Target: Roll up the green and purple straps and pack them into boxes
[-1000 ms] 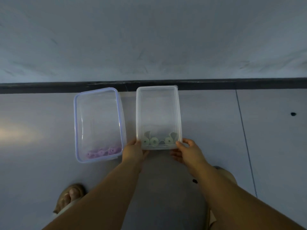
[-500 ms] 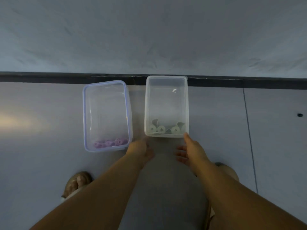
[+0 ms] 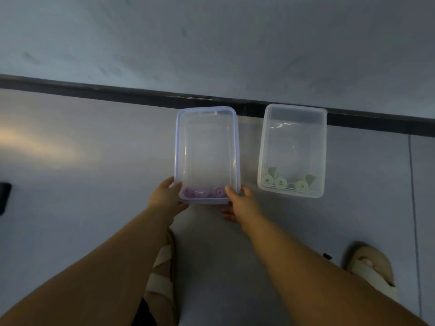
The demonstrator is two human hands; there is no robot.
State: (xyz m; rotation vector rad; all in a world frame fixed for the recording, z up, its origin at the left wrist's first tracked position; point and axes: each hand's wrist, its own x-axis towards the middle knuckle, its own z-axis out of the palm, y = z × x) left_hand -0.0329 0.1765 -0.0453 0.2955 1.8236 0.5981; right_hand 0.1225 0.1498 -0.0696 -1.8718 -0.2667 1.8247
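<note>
Gripping clear blue-rimmed rectangular box (image 3: pixel 206 109): left hand (image 3: pixel 166 199), right hand (image 3: pixel 243 203); purple rolls (image 3: pixel 202 192) inside

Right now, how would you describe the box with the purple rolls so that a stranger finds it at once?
Find the dark strip at the wall's foot; two clear boxes are in front of it. Take the left box, gripped by left hand and right hand. Only it has a blue rim and purple rolls; its neighbour holds green rolls.

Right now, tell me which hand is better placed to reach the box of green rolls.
The right hand: it grips the purple-rimmed box at the corner beside the clear box; the left hand holds the opposite corner.
</note>
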